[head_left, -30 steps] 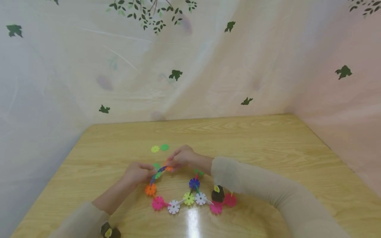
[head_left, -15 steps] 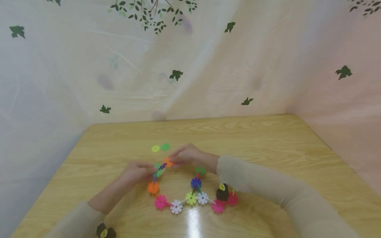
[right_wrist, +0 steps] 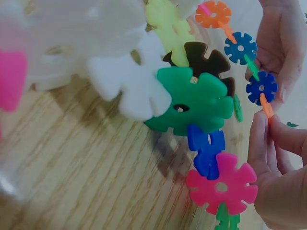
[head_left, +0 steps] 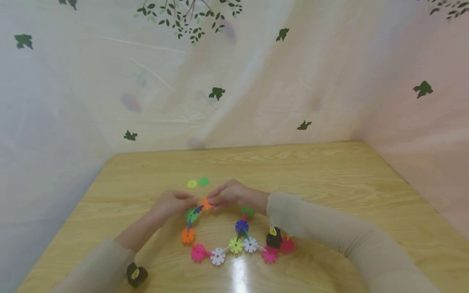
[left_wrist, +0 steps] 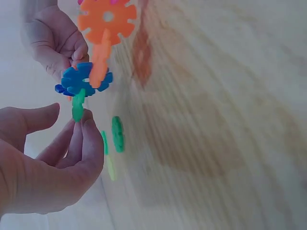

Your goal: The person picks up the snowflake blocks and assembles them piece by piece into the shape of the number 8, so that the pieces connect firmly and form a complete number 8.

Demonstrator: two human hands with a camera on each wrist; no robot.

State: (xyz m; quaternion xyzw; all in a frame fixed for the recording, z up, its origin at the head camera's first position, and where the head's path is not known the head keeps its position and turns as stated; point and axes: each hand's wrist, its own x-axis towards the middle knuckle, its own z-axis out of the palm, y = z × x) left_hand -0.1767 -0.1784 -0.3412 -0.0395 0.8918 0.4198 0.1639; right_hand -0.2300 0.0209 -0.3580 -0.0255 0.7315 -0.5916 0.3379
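Observation:
A chain of notched plastic snowflake discs curves across the table. My right hand (head_left: pixel 231 194) pinches an orange snowflake disc (head_left: pixel 206 204) at the chain's far end, clearly seen in the right wrist view. That piece slots into a dark blue disc (right_wrist: pixel 261 88). Close on the left is my left hand (head_left: pixel 173 206), its thumb apart from the fingers. In the left wrist view its fingertips (left_wrist: pixel 87 116) lie right by a green disc (left_wrist: pixel 77 106); whether they touch cannot be told. Past the green come a lighter blue disc (left_wrist: pixel 79 79) and another orange disc (head_left: pixel 188 236).
Loose yellow (head_left: pixel 192 184) and green discs (head_left: pixel 203 182) lie beyond the hands. The chain continues through pink (head_left: pixel 198 252), white (head_left: pixel 218 256) and yellow-green discs (head_left: pixel 236 245). A branch with a blue disc (head_left: pixel 242 226) and a green end disc (head_left: pixel 247 211) runs near the right forearm.
My left thumb and fingers have come off the green disc, and that hand has shifted slightly right and up. The right hand keeps the orange disc, now a little lower.

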